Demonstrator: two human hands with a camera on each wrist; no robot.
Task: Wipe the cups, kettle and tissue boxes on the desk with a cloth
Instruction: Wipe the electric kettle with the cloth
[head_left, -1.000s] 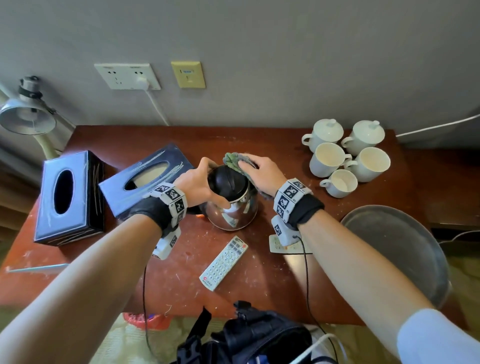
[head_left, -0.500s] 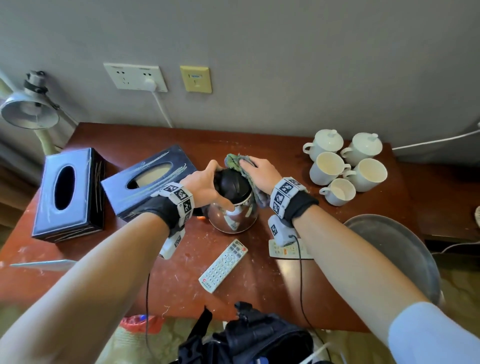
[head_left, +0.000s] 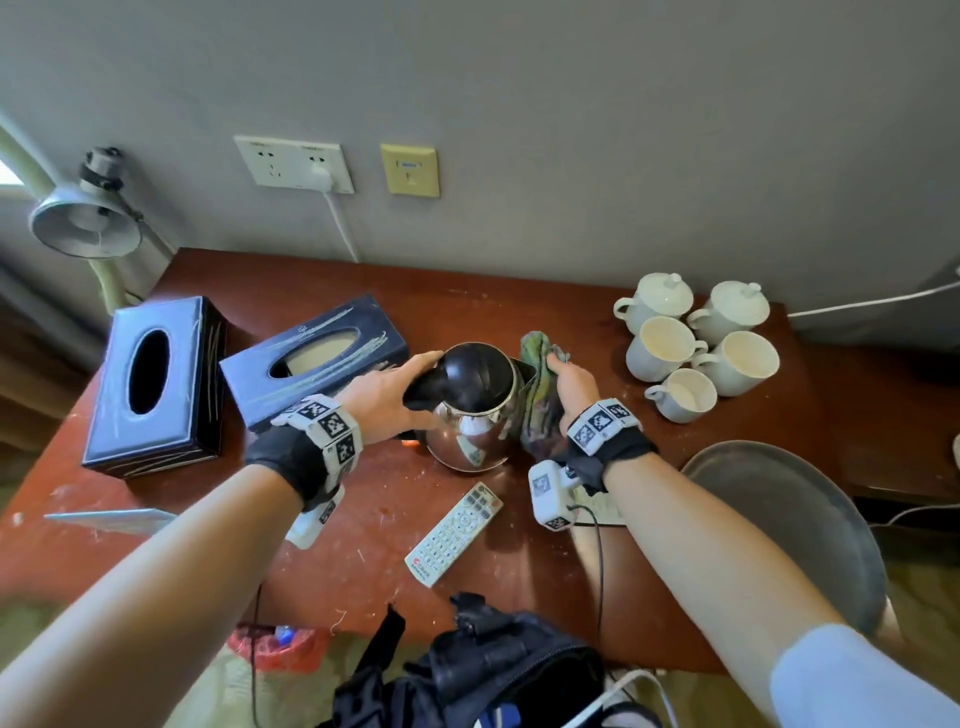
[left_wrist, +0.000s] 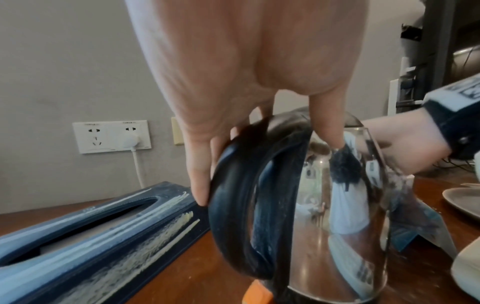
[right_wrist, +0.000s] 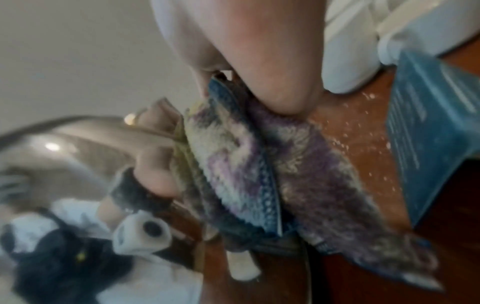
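Note:
A steel kettle (head_left: 470, 434) with a black lid stands mid-desk. My left hand (head_left: 410, 389) grips its black handle (left_wrist: 241, 195), fingers (left_wrist: 198, 174) on one side and thumb on the other. My right hand (head_left: 571, 382) holds a mottled green-purple cloth (head_left: 537, 395) and presses it against the kettle's right side; in the right wrist view the cloth (right_wrist: 246, 174) lies flat on the shiny wall (right_wrist: 64, 148). Two dark tissue boxes (head_left: 156, 384) (head_left: 317, 358) sit to the left. Several white cups (head_left: 696, 343), two of them lidded, stand at the back right.
A white remote (head_left: 452, 532) lies in front of the kettle. A round grey tray (head_left: 779, 530) overhangs the desk's right front. A desk lamp (head_left: 85, 223) stands at the far left, and a plugged wall socket (head_left: 293, 166) is behind. A black bag (head_left: 493, 670) sits below the front edge.
My right hand has slid the cloth from the lid's top down to the kettle's right side. The left hand stays on the handle.

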